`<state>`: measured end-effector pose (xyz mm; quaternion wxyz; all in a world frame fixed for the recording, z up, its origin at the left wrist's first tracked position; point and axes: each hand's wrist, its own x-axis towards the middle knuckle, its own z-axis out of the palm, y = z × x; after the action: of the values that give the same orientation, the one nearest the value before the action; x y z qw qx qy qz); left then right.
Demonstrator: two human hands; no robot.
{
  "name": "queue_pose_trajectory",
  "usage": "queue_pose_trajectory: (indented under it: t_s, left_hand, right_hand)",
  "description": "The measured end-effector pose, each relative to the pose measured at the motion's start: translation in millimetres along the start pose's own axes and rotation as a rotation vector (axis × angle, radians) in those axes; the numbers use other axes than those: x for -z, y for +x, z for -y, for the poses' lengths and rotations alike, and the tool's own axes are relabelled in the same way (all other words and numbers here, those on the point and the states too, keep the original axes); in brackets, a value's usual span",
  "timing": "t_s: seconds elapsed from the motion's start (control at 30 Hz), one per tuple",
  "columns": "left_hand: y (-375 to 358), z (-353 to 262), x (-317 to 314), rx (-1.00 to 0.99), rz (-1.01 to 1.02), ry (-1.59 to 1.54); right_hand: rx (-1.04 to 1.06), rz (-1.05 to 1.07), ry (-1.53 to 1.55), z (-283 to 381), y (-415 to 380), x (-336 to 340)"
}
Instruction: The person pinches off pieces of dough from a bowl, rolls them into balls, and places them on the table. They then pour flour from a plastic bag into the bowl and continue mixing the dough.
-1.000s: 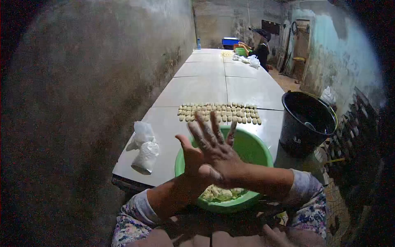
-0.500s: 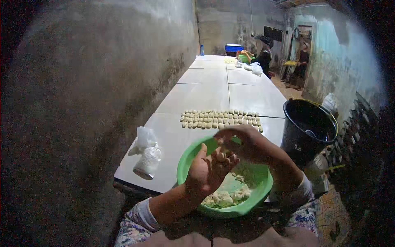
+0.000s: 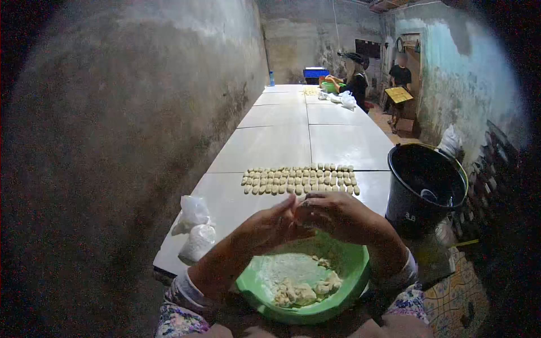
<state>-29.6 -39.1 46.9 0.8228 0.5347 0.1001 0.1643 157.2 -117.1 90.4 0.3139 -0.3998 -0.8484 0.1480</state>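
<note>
Above a green bowl (image 3: pixel 360 270) at the table's near end, my two hands are brought together. My left hand (image 3: pixel 273 225) is raised with its fingers closed against the other palm. Over it curls my right hand (image 3: pixel 335 211), fingers bent inward. The small piece of dough seen at my left fingers a moment before is now hidden between the hands. Loose lumps of dough (image 3: pixel 298 292) and white flour lie in the bowl. Just beyond my fingertips, small shaped dough pieces (image 3: pixel 298 179) sit in several neat rows on the white table (image 3: pixel 270 141).
Two filled plastic bags (image 3: pixel 197 242) stand at the left edge. A large black bucket (image 3: pixel 420 191) is close on the right. At the far end a person (image 3: pixel 356 84) works by another green bowl (image 3: pixel 332 87); a second person (image 3: pixel 400 76) holds a yellow tray (image 3: pixel 398 94).
My left palm, which was turned up with a small dough piece at its fingers, has closed up against my right hand. The camera view tilted slightly upward. The far person rose with the yellow tray.
</note>
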Motion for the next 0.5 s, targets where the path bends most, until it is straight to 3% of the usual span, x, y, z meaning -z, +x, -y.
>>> queue_pose_trajectory:
  t_s: [0.07, 0.17, 0.47, 0.5]
  left_hand:
    - [4.2, -5.6, 10.3, 0.017, -0.005, 0.360]
    - [7.2, -12.0, 31.8, 0.095, 0.040, 0.576]
    - [10.6, 17.5, 63.2, 0.022, -0.067, 0.465]
    - [8.5, 16.0, 62.0, 0.048, -0.081, 0.550]
  right_hand:
    - [0.022, -0.022, -0.075, -12.5, 0.4, 0.7]
    - [0.024, -0.039, -0.094, -36.9, 3.7, -1.2]
    - [-0.086, 0.141, -0.015, -45.1, 20.2, -25.1]
    - [-0.280, 0.106, 0.336, -45.2, 21.4, -29.3]
